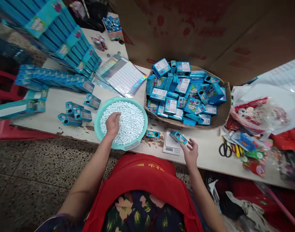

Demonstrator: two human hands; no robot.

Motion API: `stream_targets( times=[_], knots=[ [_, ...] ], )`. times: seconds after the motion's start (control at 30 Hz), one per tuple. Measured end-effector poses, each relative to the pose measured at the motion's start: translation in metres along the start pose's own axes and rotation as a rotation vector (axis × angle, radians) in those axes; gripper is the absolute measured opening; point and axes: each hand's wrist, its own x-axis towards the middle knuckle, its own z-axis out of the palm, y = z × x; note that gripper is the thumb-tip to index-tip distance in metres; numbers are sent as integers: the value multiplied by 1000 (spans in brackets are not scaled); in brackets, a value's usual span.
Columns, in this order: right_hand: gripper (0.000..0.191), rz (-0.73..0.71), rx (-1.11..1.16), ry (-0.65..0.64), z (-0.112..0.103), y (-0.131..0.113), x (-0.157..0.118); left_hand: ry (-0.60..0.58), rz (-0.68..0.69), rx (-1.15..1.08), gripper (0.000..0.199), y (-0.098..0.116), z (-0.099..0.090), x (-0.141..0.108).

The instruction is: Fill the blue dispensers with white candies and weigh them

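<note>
My left hand (113, 124) is over the small white candies (128, 120) heaped in a teal plastic basin (145, 113). Its fingers are drawn together; whatever they hold is hidden. On a small white digital scale (168, 141) lies a blue candy box (178, 137) with a dark round opening facing up. My right hand (191, 152) is just right of that box, fingers apart, with nothing in its grasp; its thumb is close to the box's end, and I cannot tell whether they touch. Another small blue box (152, 134) lies between basin and scale.
Behind the scale, a cardboard tray (224, 116) is heaped with blue boxes. Several loose boxes (75, 113) and tall stacks of blue packs (65, 42) stand left. Holographic sheets (123, 75) lie behind the basin. Scissors (225, 149) and plastic wrappers (256, 145) are at right.
</note>
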Motion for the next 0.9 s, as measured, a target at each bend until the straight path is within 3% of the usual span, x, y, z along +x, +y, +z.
stream_targets(
  times=[0.07, 0.13, 0.33, 0.47, 0.57, 0.7, 0.77, 0.9],
  knots=[
    [73, -54, -63, -34, 8, -4, 8, 40, -247, -300, 11, 3, -3, 3],
    [69, -44, -112, -60, 14, -9, 14, 6, -399, -477, 11, 6, -10, 7],
    [59, -67, -175, -28, 5, -55, 4, -184, -449, -582, 22, 22, -29, -3],
    [51, -298, -159, -171, 24, -111, -5, -367, -358, -526, 23, 48, -24, -28],
    [44, -528, -139, -347, 64, -148, -4, -513, -139, -368, 31, 77, -15, -46],
    [38, -687, -137, -506, 111, -171, -4, -552, 169, -52, 32, 101, -5, -56],
    [39, -704, -151, -532, 123, -173, -5, -546, 189, -7, 33, 102, -5, -54],
    [41, -691, -162, -551, 131, -170, -6, -552, 30, -214, 39, 92, -15, -46]
  ],
)
